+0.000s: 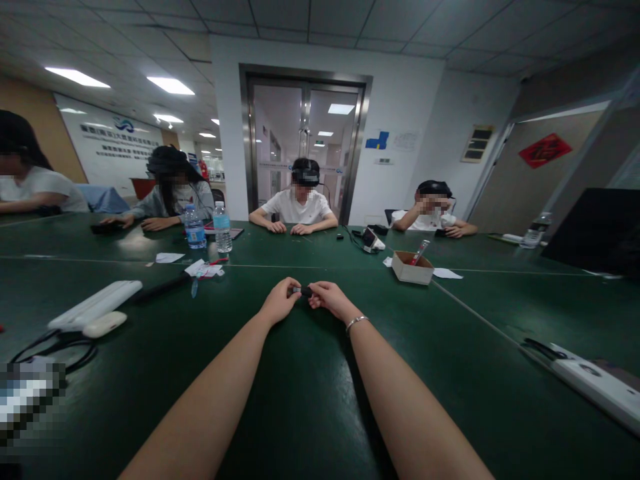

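Both hands, left hand point(280, 301) and right hand point(327, 298), fingers clamped on small dark object point(303, 291), no legible writing.

Bare green counter point(310, 387) is left around both hands point(305, 298). Well to their left, passage is blocked by a white power strip point(95, 303); farther ahead-right, a cardboard box point(412, 268) is met.

- Left hand point(280, 301) and right hand point(327, 297) meeting over green table point(310, 400), pinching small dark object point(303, 291) between fingertips.
- Silver bracelet point(356, 322) on right wrist.
- Cardboard box point(412, 267) beyond, two water bottles point(209, 229) farther left.
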Demonstrator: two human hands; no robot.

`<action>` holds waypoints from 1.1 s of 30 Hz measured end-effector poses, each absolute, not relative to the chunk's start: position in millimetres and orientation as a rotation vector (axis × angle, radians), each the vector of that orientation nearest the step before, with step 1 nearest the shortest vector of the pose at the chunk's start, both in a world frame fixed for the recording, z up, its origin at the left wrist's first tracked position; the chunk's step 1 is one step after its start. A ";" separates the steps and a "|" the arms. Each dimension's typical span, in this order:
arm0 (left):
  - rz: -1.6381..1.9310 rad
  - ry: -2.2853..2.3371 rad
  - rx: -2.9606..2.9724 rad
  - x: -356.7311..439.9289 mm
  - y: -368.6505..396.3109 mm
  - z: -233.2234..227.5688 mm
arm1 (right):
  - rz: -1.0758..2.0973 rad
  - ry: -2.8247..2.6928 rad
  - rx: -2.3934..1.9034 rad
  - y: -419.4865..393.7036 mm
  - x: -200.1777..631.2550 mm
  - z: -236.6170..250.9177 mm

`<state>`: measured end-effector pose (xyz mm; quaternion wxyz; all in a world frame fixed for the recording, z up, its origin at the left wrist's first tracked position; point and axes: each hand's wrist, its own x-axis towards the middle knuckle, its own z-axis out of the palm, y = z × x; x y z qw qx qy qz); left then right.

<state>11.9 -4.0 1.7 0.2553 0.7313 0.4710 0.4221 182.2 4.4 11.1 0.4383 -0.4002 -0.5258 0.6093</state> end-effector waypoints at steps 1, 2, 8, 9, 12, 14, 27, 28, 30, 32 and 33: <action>1.151 1.252 1.958 12.0 -4.0 1.6 | 1.512 -1.308 -0.999 4.4 181.9 11.2; 1.140 1.233 1.927 12.0 -4.1 1.6 | 1.511 -1.310 -1.003 4.1 181.6 11.5; 1.107 1.256 1.852 11.5 -0.9 -2.3 | 1.526 -1.346 -1.000 1.5 181.4 14.0; 1.139 1.251 1.855 11.2 0.2 -3.3 | 1.526 -1.350 -1.003 1.3 181.5 14.2; 1.132 1.230 1.817 10.0 2.7 -5.1 | 1.532 -1.356 -1.000 1.4 181.8 14.0; 1.089 1.244 1.810 9.5 3.0 -5.2 | 1.533 -1.365 -0.991 1.9 182.1 13.3; 1.101 1.240 1.797 11.1 1.8 -2.4 | 1.527 -1.356 -0.996 4.2 182.1 11.9; 1.085 1.242 1.795 10.9 2.0 -2.8 | 1.526 -1.358 -0.994 3.9 182.1 12.1; 1.075 1.244 1.824 10.5 2.1 -3.5 | 1.524 -1.357 -0.997 3.2 182.0 12.5; 1.092 1.237 1.842 10.2 2.0 -3.9 | 1.521 -1.354 -1.002 2.6 181.9 12.8; 1.094 1.234 1.843 10.1 1.9 -4.1 | 1.520 -1.353 -1.004 2.5 181.8 12.8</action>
